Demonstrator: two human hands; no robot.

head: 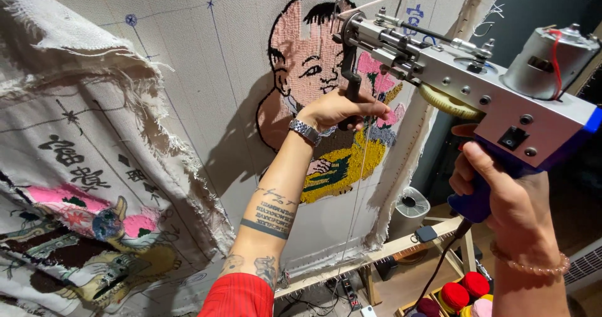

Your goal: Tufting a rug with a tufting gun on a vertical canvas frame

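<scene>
Head view: a grey metal tufting gun with a blue handle (476, 97) is held up against a pale woven backing cloth stretched on a wooden frame (188, 72), its needle end at the far side touching the cloth inside a partly tufted picture of a child figure (313, 85). The left hand (338, 111) has its grip closed round the gun's black front handle (351, 79), and the right hand (501, 191) has its grip clamped on the blue rear handle, near the right edge. As to progress, judged from the cloth: the pink face, the black outline and hair, and patches of yellow, green and pink lower down are filled with yarn, while a strip of the forehead, the body to the left and most of the marked cloth around it remain bare, so much appears left. A thin pale yarn strand (360, 166) hangs from the gun down toward the floor. At the near left hangs a second frayed cloth with tufted pink and gold figures (81, 229). Low at the right sit red and pink yarn balls (464, 292) and a small white fan (411, 205).
</scene>
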